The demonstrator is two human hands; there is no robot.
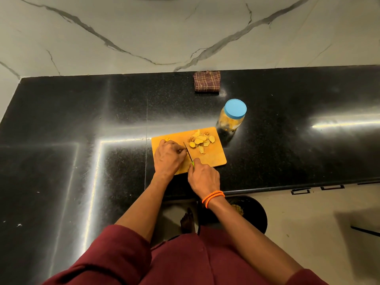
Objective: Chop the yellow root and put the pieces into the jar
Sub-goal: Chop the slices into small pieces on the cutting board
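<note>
A wooden cutting board (213, 159) lies on the black counter. Several yellow root slices (201, 140) are piled on its far half. My left hand (167, 157) is curled over the uncut root, which its fingers hide almost entirely. My right hand (203, 177) grips the green handle of a knife (188, 152), whose blade stands right beside my left fingertips. A clear jar (231, 120) with a blue lid stands just behind the board's far right corner, holding yellow pieces; the lid is on.
A folded checked cloth (207, 81) lies at the back of the black counter (82, 120) against the marble wall. Below the counter's front edge a dark round bin (253, 212) stands on the floor beside a bare foot (187, 221).
</note>
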